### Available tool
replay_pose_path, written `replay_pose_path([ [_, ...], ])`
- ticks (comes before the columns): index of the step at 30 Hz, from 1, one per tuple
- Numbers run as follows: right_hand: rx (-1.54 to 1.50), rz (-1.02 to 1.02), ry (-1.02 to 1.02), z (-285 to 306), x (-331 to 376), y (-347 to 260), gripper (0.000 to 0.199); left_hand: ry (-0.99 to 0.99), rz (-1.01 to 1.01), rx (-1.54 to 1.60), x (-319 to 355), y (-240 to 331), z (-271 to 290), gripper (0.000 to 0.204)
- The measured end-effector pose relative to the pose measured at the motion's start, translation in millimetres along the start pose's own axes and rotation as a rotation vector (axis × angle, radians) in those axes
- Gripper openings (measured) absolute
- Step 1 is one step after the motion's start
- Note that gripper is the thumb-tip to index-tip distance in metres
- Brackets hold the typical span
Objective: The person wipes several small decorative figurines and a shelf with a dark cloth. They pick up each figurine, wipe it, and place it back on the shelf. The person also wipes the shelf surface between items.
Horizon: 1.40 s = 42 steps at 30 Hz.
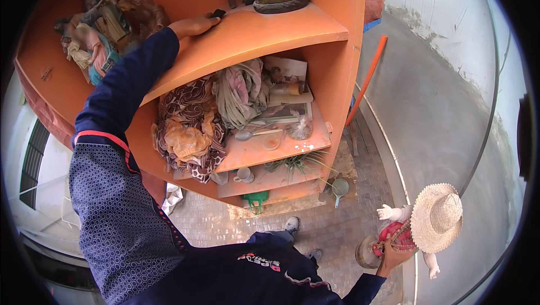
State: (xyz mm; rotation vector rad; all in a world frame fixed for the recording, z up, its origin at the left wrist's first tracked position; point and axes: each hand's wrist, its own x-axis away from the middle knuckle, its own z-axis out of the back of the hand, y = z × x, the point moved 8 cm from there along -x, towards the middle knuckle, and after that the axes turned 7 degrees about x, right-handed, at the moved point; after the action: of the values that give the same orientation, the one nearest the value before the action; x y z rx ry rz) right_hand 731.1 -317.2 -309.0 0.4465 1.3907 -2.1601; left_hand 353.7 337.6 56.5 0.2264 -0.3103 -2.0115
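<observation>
Reaching up, the left hand [195, 25] rests flat on the orange shelf [270, 32], fingertips touching a small dark object [218, 13], perhaps not gripping it. The right hand [394, 257] clasps a straw-hatted doll [419, 229] low at the side, not yet shelved.

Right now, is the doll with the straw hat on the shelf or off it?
Off: the right hand holds the doll low, away from the orange shelf.

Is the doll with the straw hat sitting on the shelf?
No, the doll hangs low in the right hand, away from the orange shelf.
</observation>
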Motion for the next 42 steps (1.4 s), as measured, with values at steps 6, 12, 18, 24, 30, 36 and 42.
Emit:
replay_pose_path([
  [6,0.148,-0.143,0.038,-6.3,8.1,12.0,0.077,0.008,0.193,-0.118,-82.6,-61.8,23.6,0.046],
  [12,0.276,-0.123,0.079,-1.0,9.8,7.5,0.076,0.033,0.229,-0.143,-135.3,-87.8,28.3,0.032],
  [18,0.313,-0.118,0.079,1.7,6.6,0.1,0.074,0.361,0.038,-0.44,-126.5,-75.8,51.2,0.037],
  [24,0.325,-0.084,0.061,-9.5,2.4,-14.6,0.076,0.291,-0.139,-0.302,-129.5,-77.0,40.1,0.044],
  [30,0.237,-0.014,0.036,-27.8,-1.5,-30.7,0.076,0.367,-0.31,-0.233,-128.2,-59.4,45.5,0.042],
  [36,0.125,-0.067,0.028,-32.2,3.4,-27.8,0.072,0.245,-0.163,0.068,-101.4,-47.3,33.7,0.035],
  [42,0.079,-0.118,-0.03,-28.4,7.6,-18.7,0.074,0.241,-0.151,-0.172,-66.3,-33.9,36.6,0.028],
])
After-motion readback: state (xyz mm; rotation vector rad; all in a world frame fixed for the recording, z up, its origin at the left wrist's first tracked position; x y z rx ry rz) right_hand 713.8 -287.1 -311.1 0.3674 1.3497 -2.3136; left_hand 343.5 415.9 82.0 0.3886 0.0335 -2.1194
